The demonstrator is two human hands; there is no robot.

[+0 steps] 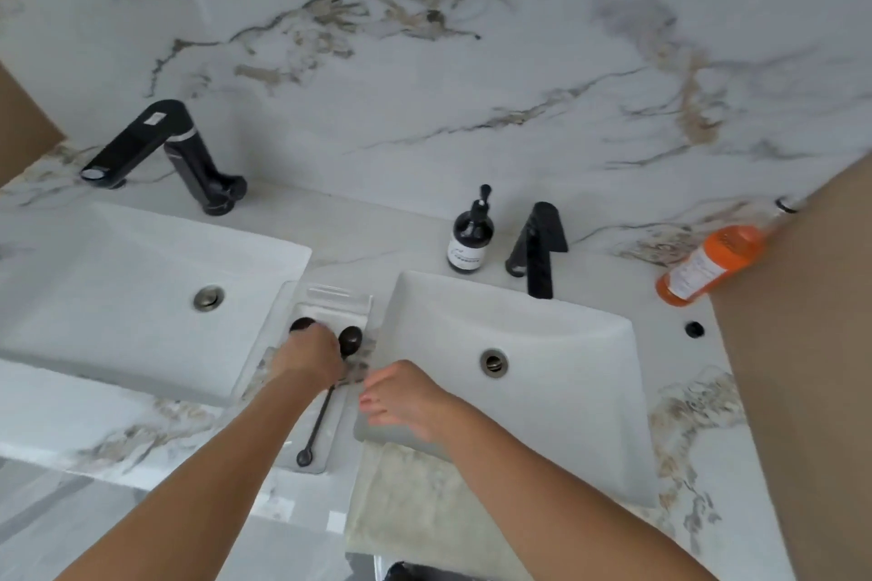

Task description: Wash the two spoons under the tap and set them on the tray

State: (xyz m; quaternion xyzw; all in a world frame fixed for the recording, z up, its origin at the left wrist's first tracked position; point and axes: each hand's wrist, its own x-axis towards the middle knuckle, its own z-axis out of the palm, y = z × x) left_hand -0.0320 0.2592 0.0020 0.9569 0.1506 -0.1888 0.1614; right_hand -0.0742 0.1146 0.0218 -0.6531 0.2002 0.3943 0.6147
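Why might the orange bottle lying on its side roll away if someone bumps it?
The orange bottle looks round and lies on its side on the smooth marble counter, so a nudge would probably set it rolling. It seems to rest near the right sink, so it might roll in. It looks like plastic, so likely light and unlikely to break.

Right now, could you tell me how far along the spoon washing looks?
Hard to say whether it is starting or ending. Both dark spoons, one and the other, lie on the clear tray between the two sinks. The left hand is over them, its grip hidden; the right hand hovers empty at the right sink. No water shows at the tap.
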